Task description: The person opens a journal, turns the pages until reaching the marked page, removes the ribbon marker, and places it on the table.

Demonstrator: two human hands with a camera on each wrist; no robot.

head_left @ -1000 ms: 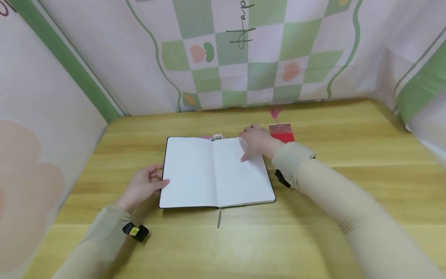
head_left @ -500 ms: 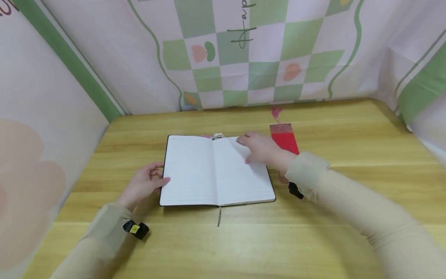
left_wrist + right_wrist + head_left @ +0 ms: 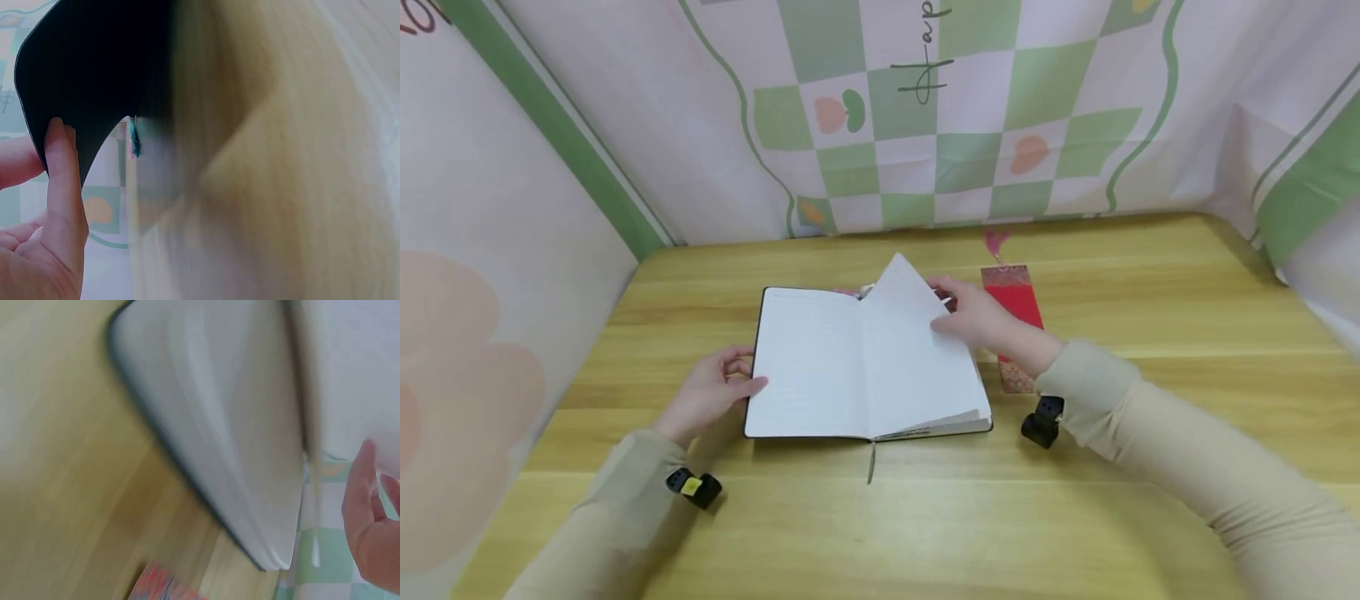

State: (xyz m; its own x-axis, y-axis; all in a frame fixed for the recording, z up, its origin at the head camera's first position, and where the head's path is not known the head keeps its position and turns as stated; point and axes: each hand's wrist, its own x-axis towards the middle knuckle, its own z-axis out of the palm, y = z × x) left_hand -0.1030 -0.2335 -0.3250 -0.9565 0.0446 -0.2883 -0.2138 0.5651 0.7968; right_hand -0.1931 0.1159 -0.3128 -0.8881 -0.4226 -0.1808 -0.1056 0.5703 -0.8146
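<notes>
An open notebook point(image 3: 808, 367) with a dark cover lies on the table. My left hand point(image 3: 703, 392) holds its left edge, thumb on the page and fingers underneath; the left wrist view shows those fingers against the black cover point(image 3: 94, 62). On the other side, my right hand point(image 3: 973, 315) pinches a lifted page point(image 3: 906, 342) by its outer edge, the page's far corner standing up in a point. In the right wrist view the hand point(image 3: 375, 531) is beside the raised sheet, the block of pages below it. A ribbon marker point(image 3: 872, 462) hangs from the spine.
A red bookmark point(image 3: 1015, 302) with a pink tassel point(image 3: 996, 242) lies right of the notebook, partly under the right forearm. Pink and white items peek out behind the notebook, mostly hidden. A patterned curtain point(image 3: 902, 167) borders the wooden table point(image 3: 925, 525) at the back.
My right hand slid right and back toward the page's outer edge and has now lifted a page. More of the red bookmark shows. The left hand stays on the left edge.
</notes>
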